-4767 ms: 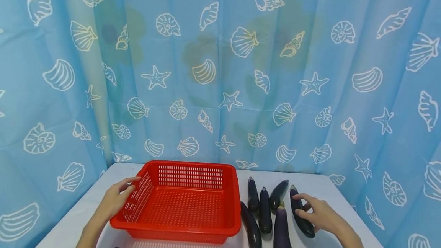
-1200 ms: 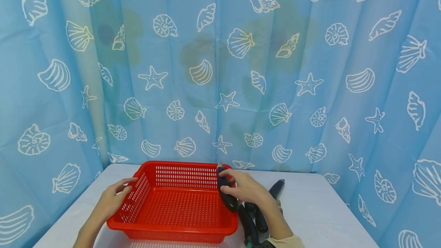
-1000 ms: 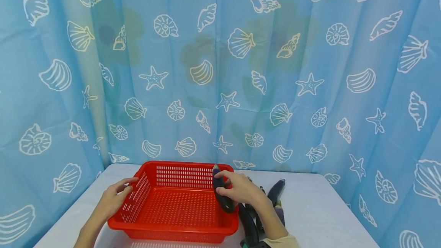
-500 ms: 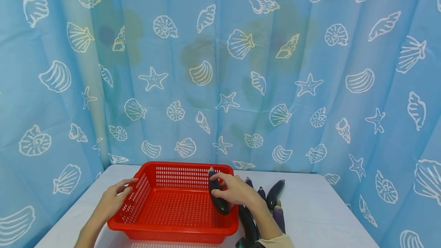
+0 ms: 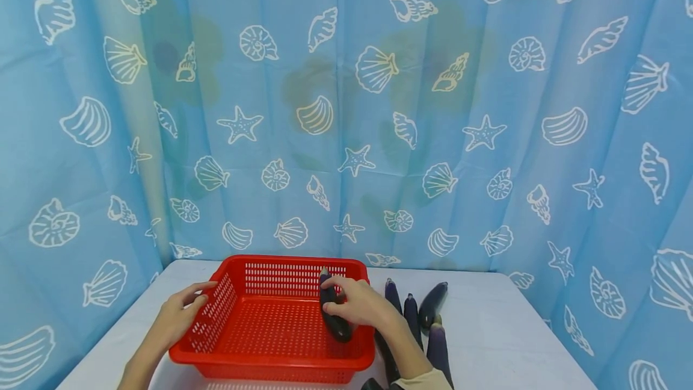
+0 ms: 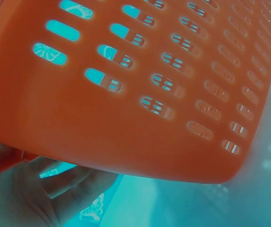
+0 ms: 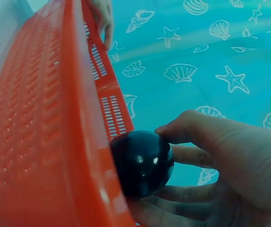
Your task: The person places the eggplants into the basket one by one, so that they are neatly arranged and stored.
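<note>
Right hand (image 5: 360, 304) clamped round eggplant (image 5: 335, 325), thumb opposite fingers. Eggplant over red basket (image 5: 271, 359) interior, 3 o'clock side, stem towards 11 (floor contact: cannot tell). Left hand (image 5: 178, 315) at 9 o'clock rim; cannot tell whether it grips. Judgement: lower gently, loosen fingers only once supported.
</note>
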`<state>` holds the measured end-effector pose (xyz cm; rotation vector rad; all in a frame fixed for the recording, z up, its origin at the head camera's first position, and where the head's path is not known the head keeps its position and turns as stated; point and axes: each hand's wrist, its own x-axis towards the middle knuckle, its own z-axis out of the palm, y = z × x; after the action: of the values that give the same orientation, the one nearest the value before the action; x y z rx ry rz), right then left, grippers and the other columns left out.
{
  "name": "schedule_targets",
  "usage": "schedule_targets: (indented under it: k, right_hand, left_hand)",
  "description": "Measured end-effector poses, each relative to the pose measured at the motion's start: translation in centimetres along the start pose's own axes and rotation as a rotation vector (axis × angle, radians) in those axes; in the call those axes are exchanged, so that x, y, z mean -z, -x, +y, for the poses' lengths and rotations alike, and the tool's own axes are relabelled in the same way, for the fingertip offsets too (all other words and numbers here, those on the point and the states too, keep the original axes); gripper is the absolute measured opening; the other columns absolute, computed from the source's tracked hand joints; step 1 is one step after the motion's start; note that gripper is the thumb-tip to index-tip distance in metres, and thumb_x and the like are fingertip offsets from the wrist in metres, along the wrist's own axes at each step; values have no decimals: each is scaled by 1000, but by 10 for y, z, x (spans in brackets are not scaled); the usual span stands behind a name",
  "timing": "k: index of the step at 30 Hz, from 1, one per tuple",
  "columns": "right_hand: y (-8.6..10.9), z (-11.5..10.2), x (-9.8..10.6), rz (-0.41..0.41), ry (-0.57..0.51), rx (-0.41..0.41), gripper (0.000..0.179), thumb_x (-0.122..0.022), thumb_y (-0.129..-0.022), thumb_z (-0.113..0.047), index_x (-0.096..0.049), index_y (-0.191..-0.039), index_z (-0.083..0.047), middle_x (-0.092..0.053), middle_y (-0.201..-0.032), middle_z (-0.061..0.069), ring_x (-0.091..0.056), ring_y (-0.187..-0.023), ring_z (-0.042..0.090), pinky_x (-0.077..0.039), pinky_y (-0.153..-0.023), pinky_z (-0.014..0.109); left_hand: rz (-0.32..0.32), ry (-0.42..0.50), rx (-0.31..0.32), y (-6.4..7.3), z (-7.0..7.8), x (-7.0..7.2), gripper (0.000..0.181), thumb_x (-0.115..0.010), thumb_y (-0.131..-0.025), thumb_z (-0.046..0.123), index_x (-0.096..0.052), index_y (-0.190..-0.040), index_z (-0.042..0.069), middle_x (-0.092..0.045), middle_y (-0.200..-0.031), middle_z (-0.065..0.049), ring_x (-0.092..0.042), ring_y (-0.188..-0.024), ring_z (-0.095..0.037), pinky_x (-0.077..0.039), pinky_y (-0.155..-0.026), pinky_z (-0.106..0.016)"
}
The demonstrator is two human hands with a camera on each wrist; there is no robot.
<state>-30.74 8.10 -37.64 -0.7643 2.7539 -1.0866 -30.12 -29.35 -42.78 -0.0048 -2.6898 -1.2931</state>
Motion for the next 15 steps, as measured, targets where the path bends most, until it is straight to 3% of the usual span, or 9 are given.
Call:
schedule_targets:
  k: [15]
  right_hand:
    - [-8,-2,-24,-34,-6,-47,39,-73,-85,-21,-63,-123,-15,-70,-107,8,-65,-77,15,-61,-62,32]
  left_hand:
    - [2,16,3,1,1,0,43,-47,-101,16,-49,-143,9,-50,-139,-32,-65,-107,-39,-62,-73,-41]
